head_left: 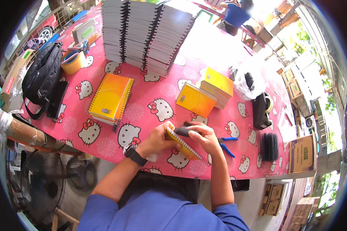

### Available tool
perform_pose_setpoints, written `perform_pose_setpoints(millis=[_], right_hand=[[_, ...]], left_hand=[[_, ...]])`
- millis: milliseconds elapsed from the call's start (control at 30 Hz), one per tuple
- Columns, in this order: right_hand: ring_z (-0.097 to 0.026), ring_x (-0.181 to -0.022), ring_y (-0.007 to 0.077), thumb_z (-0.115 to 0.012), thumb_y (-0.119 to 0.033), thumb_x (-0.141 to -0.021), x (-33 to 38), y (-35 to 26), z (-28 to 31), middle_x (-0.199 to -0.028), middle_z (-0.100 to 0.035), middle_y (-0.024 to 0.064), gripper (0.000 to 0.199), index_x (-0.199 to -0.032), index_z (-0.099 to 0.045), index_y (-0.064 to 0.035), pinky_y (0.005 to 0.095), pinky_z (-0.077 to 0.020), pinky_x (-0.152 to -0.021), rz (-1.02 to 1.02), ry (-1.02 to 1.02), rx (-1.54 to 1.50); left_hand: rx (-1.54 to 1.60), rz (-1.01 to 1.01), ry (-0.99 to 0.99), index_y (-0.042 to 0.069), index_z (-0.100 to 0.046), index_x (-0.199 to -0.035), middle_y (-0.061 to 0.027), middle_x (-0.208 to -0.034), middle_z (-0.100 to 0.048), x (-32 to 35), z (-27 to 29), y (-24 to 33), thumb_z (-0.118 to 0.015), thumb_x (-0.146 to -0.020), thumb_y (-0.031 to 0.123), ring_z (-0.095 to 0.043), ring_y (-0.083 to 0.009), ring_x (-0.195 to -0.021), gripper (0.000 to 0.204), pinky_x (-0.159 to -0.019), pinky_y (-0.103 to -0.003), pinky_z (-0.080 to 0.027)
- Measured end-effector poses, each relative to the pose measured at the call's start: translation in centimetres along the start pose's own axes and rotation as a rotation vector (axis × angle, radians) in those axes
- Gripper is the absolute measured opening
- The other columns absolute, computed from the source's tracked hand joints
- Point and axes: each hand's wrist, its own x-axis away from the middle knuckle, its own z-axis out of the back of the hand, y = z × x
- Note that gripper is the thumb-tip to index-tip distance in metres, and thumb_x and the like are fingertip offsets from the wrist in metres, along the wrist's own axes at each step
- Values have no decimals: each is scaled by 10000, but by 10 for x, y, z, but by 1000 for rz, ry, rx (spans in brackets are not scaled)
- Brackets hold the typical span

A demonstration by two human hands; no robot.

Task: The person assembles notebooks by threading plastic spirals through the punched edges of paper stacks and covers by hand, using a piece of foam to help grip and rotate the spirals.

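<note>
Near the table's front edge, my left hand [160,139] is closed around a yellow spiral notebook [187,151], which is tilted with its coil edge up. My right hand [205,138] grips a dark, rounded tool [182,131] against the upper end of the coil; its exact kind is hard to make out. Just right of that hand lie pliers with blue handles [228,145], partly hidden by it. Beyond my hands is a stack of yellow-orange notebooks [216,86], with another notebook [196,100] leaning against its front. Further left sits another notebook pile [111,96].
Tall stacks of coil-bound books [142,36] stand at the back. A black backpack [44,75] and tape rolls [73,61] lie at left. On the right are a tape dispenser [261,111], black coils [269,147], a plastic bag [246,82] and a carton [302,154]. Another person [235,16] sits far back.
</note>
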Motion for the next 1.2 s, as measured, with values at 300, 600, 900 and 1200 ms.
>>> perform_pose_setpoints(millis=[300, 600, 900, 1200], right_hand=[[-477, -1153, 340, -768, -341, -703, 9, 1, 12, -1240, -548, 186, 416, -1015, -691, -76, 418, -427, -925, 126, 308, 590], [-600, -792, 153, -774, -91, -732, 42, -64, -25, -912, -619, 88, 305, -990, -627, -20, 266, -492, -679, 325, 324, 165], [-524, -619, 103, -799, -99, -704, 52, -71, -18, -755, -541, 48, 244, -838, -605, -38, 238, -432, -550, 362, 309, 28], [-601, -681, 215, -723, -94, -769, 55, -78, -22, -770, -596, 95, 167, -859, -606, -18, 311, -486, -587, 424, 366, 181]], left_hand=[[32, 18, -23, 62, -489, -929, -8, -839, -563, 1, -4, 11, -763, -737, 34, -548, -55, -773, 335, -668, -258, -496], [-388, -232, 10, 12, -523, -921, -72, -832, -571, 1, -34, 62, -725, -762, 39, -592, -175, -751, 258, -664, -299, -494], [-467, -417, -11, 37, -585, -879, -94, -845, -603, 6, -38, 81, -732, -708, 29, -602, -253, -788, 226, -673, -330, -487], [-241, -214, 137, 62, -600, -917, -49, -831, -622, 21, -45, 78, -725, -796, 107, -590, -145, -769, 180, -669, -279, -471]])
